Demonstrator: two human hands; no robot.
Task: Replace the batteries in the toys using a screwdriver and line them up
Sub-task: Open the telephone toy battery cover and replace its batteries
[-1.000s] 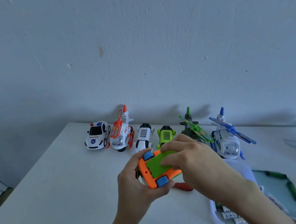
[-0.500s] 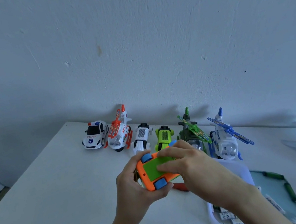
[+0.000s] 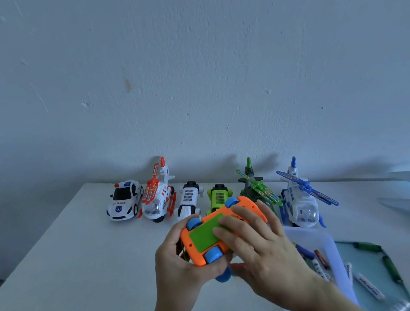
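Two bare forearms come up from the bottom edge, each ending in a bare hand. The left hand (image 3: pixel 180 264) and the right hand (image 3: pixel 265 256) wear no gloves. No sleeve or cuff shows on either arm as far down as the view reaches. No ring, watch or bracelet shows on them. The fingernails look short and unpainted.
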